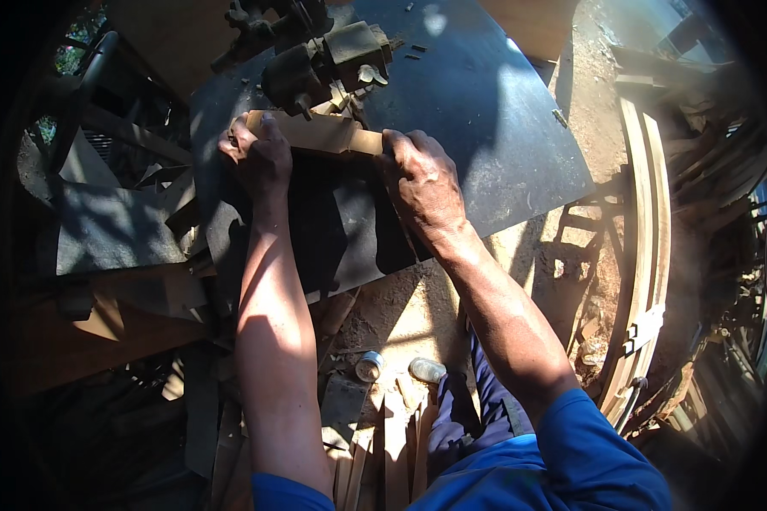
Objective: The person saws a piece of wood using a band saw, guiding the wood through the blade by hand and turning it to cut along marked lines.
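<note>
A short, light-brown wooden board (311, 132) spans the gap between my two hands on a dark, flat machine table (494, 136). At its left end my left hand (262, 157) is closed around the wood. My right hand (422, 180) grips the right end, where the piece looks narrower or stepped. Just beyond the board stands a dark metal machine head (337, 64) with blocky parts and a wing-shaped screw. The board's far edge lies close to the head. Whether they touch is hidden from me.
Long pale wooden strips (643, 255) lie along the right, beside stacked timber (716, 153). Left of the table is a grey slab (115, 226). A small round can (369, 366) and wood offcuts (395, 434) lie on the dusty ground near my shoe (428, 370).
</note>
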A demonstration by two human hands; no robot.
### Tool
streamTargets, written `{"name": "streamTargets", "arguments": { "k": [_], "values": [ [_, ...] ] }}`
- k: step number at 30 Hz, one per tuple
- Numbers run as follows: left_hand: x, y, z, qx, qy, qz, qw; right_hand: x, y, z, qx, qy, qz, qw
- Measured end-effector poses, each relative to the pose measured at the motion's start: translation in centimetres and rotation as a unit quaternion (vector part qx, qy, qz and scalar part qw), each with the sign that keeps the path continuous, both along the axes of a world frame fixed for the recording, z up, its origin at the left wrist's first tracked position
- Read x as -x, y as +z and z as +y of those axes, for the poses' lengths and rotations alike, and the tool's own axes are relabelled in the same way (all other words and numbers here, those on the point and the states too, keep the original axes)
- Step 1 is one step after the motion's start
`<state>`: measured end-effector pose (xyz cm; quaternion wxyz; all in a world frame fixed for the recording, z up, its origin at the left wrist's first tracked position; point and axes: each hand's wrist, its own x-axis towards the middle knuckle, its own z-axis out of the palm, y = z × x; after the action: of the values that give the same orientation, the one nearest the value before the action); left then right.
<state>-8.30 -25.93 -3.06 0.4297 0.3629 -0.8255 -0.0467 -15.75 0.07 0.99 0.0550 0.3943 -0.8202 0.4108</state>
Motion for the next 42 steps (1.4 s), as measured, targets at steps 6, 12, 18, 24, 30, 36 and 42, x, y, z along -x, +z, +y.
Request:
{"name": "streamTargets", "arguments": {
  "k": [6,12,18,24,30,36,42],
  "values": [
    [0.3,0.4,0.7,-0.025,0.019,0.021,0.999,0.2,-0.7,0.0,0.017,0.009,0.004,1.0],
    [0.0,0.5,0.6,-0.022,0.029,0.02,0.999,0.0,-0.5,-0.3,0.021,0.002,-0.013,1.0],
    [0.3,0.0,0.5,-0.004,0.009,0.024,1.0,0.2,-0.5,-0.2,0.006,-0.012,-0.01,1.0],
    [0.2,-0.4,0.2,-0.012,0.019,-0.007,1.0,0.4,-1.2,-0.3,0.035,-0.027,0.025,0.999],
    [-0.7,0.4,-0.2,0.023,0.015,0.024,0.999,-0.3,-0.1,-0.3,0.031,0.002,0.013,0.999],
    [-5.7,1.2,6.6,0.027,-0.024,-0.054,0.998,0.1,-1.3,5.3,0.019,0.023,0.067,0.997],
    [-11.2,2.6,16.3,-0.046,-0.144,-0.026,0.988,6.5,-0.8,8.8,0.025,-0.006,0.025,0.999]
  ]
}}
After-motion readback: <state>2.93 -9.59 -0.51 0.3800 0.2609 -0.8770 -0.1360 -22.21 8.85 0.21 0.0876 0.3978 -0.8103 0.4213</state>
